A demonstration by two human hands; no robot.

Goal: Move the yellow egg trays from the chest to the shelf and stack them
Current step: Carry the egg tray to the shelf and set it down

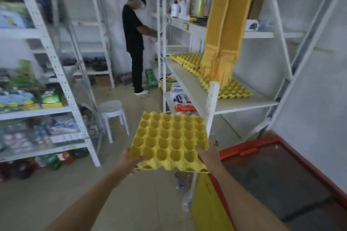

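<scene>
I hold a yellow egg tray (169,140) flat in front of me, above the floor. My left hand (129,161) grips its near left corner, and my right hand (208,154) grips its near right edge. The red-rimmed chest (249,148) lies low at the right, its inside dark. Ahead on the right, the white shelf (197,92) carries several yellow egg trays (231,90) laid flat in a row. Two tall yellow tray stacks (225,30) stand upright on them.
A person in black (135,43) stands at the far end of the shelf. A white stool (112,112) sits on the floor left of centre. Stocked white racks (47,84) line the left side. A shelf post (211,103) rises just beyond the held tray.
</scene>
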